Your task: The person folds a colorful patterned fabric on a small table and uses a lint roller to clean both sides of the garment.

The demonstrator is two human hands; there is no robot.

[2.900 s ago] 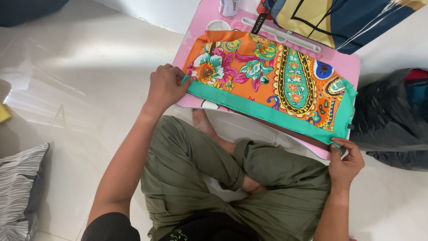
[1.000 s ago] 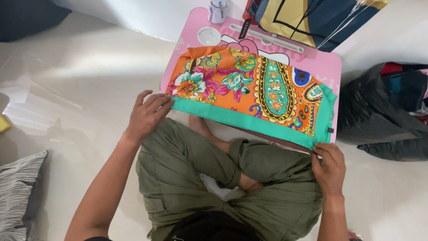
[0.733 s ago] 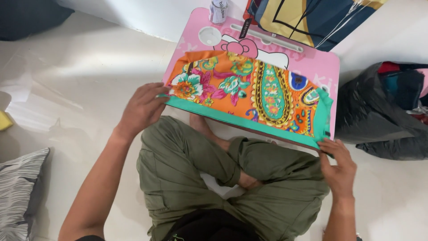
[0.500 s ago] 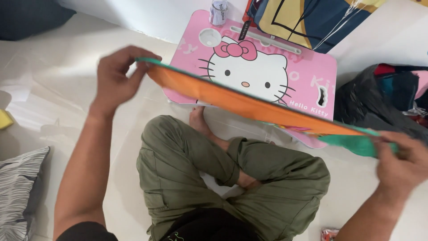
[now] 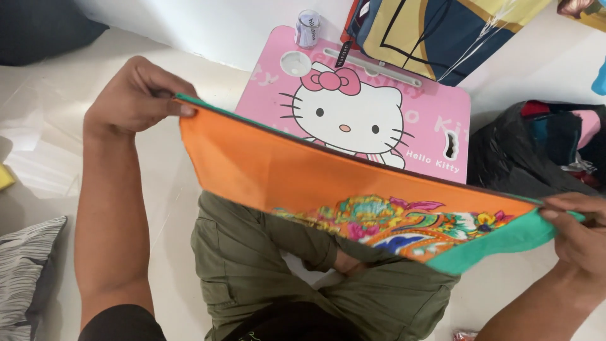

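Left hand (image 5: 136, 95) and right hand (image 5: 577, 237) each pinch a corner of the orange, floral-printed, teal-bordered cloth (image 5: 303, 183), held taut above the pink cartoon-cat tabletop (image 5: 435, 120).

A single head-worn camera looks steeply down from the seated person's own eye level, close over the crossed legs at the bottom of the frame. Its view faces forward across the pale floor (image 5: 57, 126) toward the pink table (image 5: 435, 120) at upper centre and the wall beyond. The left hand (image 5: 136, 95) enters upper left, the right hand (image 5: 584, 237) lower right, both near the lens.
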